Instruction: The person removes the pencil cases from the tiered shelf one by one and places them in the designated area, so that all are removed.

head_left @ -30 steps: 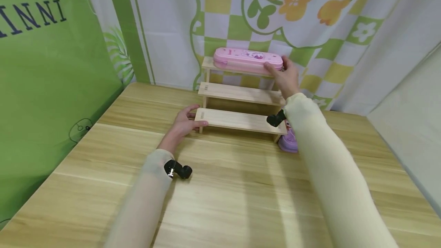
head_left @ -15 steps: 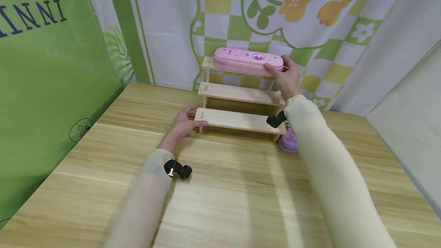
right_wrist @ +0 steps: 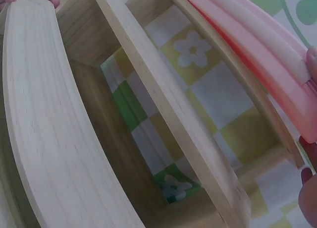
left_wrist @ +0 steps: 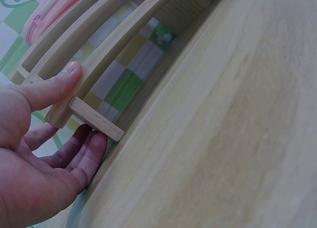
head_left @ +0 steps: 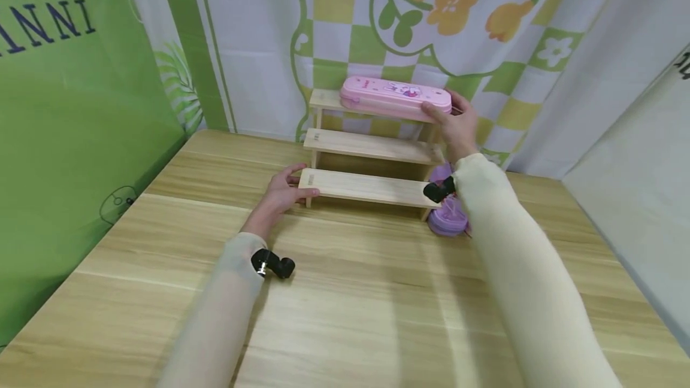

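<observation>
A three-tier wooden step shelf (head_left: 372, 187) stands on the table against the patterned curtain. My left hand (head_left: 283, 191) grips the left end of its lowest tier; in the left wrist view the thumb lies on the board and the fingers curl below, near the leg. On the top tier lies a pink pencil case (head_left: 396, 97) with a rabbit picture on its lid. Its right end is held between the thumb and fingers of my right hand (head_left: 458, 124). In the right wrist view only parts of that hand show, at the right edge.
Beside the shelf's right end sits a purple case (head_left: 448, 220), partly hidden by the right sleeve and wrist camera. A green cloth (head_left: 64, 166) hangs on the left, with a thin black cable (head_left: 115, 199) near the table's edge. A pale panel (head_left: 641, 154) borders the right side.
The pink pencil case and my right hand have shifted right along the top tier. My left hand keeps its hold on the shelf. The view has turned slightly, and more of the purple case shows.
</observation>
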Action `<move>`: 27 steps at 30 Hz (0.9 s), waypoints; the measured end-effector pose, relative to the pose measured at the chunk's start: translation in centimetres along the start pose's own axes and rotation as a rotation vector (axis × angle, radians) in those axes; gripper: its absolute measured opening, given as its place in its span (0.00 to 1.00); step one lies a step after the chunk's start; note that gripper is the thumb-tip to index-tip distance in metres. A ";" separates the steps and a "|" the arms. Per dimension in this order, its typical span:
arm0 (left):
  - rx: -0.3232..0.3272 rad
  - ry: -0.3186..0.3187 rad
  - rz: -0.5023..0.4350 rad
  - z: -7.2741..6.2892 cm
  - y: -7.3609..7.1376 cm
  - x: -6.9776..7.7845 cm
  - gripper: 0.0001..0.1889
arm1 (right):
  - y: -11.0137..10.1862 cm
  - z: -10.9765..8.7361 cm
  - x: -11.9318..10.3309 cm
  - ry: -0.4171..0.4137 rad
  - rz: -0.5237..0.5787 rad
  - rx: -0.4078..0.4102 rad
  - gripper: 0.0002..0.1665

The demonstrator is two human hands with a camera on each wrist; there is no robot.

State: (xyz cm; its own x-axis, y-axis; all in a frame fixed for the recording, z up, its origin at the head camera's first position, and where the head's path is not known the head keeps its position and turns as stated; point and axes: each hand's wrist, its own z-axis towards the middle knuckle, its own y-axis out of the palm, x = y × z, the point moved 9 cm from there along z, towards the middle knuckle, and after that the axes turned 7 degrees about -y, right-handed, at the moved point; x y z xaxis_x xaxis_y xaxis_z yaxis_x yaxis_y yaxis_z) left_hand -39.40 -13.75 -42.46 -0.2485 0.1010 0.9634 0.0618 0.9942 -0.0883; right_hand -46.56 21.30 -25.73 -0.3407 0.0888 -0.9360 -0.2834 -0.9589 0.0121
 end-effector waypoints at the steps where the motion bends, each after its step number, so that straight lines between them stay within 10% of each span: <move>1: -0.002 0.000 -0.001 0.0 0.1 0.0 0.43 | -0.4 0.0 0.0 0.002 0.008 0.011 0.42; 27: -0.021 0.016 0.002 0.2 0.3 -0.1 0.44 | -8.2 -0.6 0.2 0.000 0.072 0.108 0.40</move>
State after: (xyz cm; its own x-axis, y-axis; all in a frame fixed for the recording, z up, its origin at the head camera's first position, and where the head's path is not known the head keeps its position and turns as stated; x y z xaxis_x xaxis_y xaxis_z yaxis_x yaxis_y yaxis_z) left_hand -39.56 -13.42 -42.66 -0.2327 0.1027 0.9671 0.0829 0.9929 -0.0854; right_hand -43.74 28.97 -26.26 -0.3638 0.0208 -0.9313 -0.3526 -0.9284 0.1170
